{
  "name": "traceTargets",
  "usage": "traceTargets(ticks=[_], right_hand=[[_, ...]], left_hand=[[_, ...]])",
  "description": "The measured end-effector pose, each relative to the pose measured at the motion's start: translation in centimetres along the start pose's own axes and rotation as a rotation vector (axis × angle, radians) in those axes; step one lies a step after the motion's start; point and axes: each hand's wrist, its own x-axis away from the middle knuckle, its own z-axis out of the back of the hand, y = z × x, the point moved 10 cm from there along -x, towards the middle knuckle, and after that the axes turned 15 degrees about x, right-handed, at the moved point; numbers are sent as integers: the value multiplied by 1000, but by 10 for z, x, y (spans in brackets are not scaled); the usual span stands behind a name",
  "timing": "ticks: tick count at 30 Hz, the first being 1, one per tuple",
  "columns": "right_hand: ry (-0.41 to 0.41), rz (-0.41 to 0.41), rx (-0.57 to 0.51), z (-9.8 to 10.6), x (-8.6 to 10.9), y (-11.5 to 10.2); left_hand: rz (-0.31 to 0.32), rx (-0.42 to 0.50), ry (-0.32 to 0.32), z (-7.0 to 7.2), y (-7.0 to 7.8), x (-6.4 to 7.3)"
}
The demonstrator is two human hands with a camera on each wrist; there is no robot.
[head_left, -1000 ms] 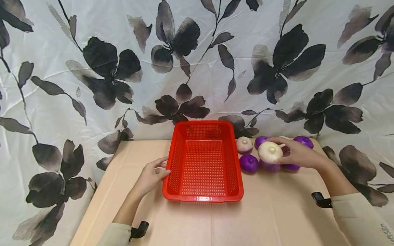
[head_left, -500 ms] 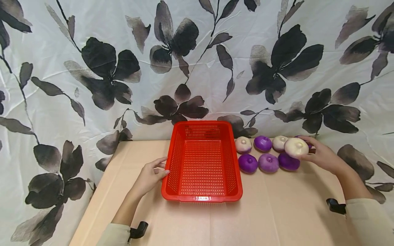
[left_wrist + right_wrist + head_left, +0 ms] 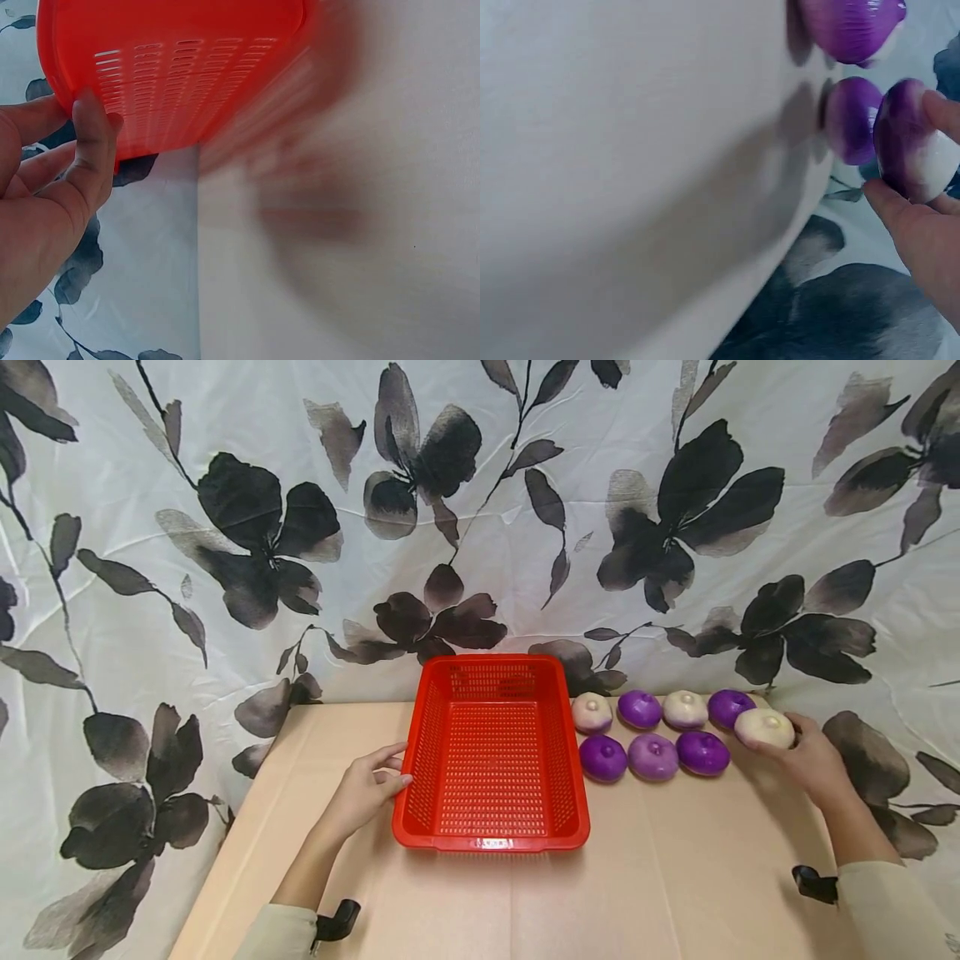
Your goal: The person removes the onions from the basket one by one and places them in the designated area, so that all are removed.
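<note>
My left hand (image 3: 367, 789) grips the left rim of a red plastic basket (image 3: 491, 842). In the left wrist view, its thumb and fingers pinch the rim of the basket (image 3: 180, 22). At the right end of the onions my right hand (image 3: 819, 767) holds a pale-topped onion (image 3: 765, 727) between thumb and fingers. The right wrist view shows that onion (image 3: 904, 142) with a purple side and white top, overlapping a purple onion (image 3: 851, 120) behind it. In the head view the held onion sits just right of the back-row purple onion (image 3: 730, 707).
Several onions stand in two rows right of the basket: a pale onion (image 3: 592, 713) and a purple onion (image 3: 639, 709) behind, a lilac onion (image 3: 653, 757) and a dark purple onion (image 3: 702, 753) in front. A floral cloth (image 3: 525, 527) hangs behind the beige table (image 3: 585, 902).
My right hand has carried the pale onion rightward, from over the middle of the rows to their right end, uncovering the onions beneath. The left hand has stayed on the basket's rim.
</note>
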Motion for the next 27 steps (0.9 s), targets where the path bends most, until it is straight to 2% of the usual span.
traceTargets(ticks=[5, 15, 20, 27], right_hand=[[-68, -97, -17, -17, 4, 19], [-166, -187, -57, -43, 7, 31], [-196, -186, -70, -51, 8, 32], [-175, -172, -96, -54, 6, 31]], left_hand=[[2, -4, -2, 0, 0, 0], [0, -17, -6, 0, 1, 1], [-3, -36, 3, 0, -1, 0], [10, -43, 12, 1, -4, -1]])
